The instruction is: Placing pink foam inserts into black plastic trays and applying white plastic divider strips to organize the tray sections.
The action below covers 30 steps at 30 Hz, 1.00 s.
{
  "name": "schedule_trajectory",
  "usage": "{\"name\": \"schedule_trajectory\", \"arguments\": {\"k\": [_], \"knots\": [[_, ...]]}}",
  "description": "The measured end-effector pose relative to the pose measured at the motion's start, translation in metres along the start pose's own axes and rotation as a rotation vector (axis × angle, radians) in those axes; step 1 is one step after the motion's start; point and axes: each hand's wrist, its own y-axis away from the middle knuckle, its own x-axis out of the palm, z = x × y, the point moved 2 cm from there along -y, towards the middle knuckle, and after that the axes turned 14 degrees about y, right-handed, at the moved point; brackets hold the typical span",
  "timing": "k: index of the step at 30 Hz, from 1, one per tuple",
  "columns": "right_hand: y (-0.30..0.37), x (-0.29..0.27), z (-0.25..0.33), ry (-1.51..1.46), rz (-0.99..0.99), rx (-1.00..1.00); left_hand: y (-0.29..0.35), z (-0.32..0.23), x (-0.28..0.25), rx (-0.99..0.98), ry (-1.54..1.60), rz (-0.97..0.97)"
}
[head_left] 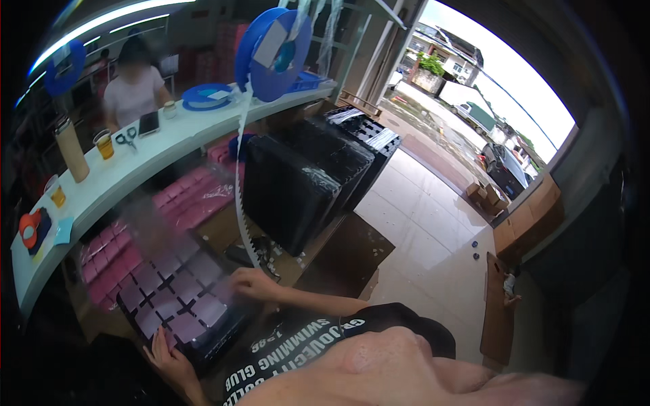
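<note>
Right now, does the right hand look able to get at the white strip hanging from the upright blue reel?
Probably yes. The right hand, by the black tray's right side, is close to the lower end of the white strip, and nothing visible stands between them.

White daylight glares through the doorway [484, 95]; tube lights [108, 22] shine beyond the counter's [105, 177] far edge; fisheye corners bend into black.
</note>
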Motion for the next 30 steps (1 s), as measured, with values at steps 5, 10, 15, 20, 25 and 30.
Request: {"name": "schedule_trajectory", "arguments": {"k": [5, 10, 15, 20, 25, 30], "knots": [[-0.002, -0.009, -0.019, -0.009, 0.108, 0.175, 0.011, -0.022, 0.017, -0.056, 0.011, -0.018], [-0.003, -0.015, -0.038, -0.065, 0.118, 0.18, 0.014, -0.034, 0.027, -0.057, -0.033, -0.042], [0.003, -0.026, -0.061, -0.106, 0.166, 0.181, 0.024, -0.052, 0.05, -0.102, -0.043, -0.113], [0.014, -0.051, -0.081, -0.092, 0.158, 0.178, 0.032, -0.079, 0.083, -0.099, -0.05, -0.144], [0.039, -0.082, -0.088, -0.038, 0.08, 0.066, 0.031, -0.107, 0.118, -0.128, 0.072, -0.199], [0.061, -0.108, -0.112, 0.032, 0.045, 0.015, 0.028, -0.14, 0.152, -0.134, 0.11, -0.208]]}}
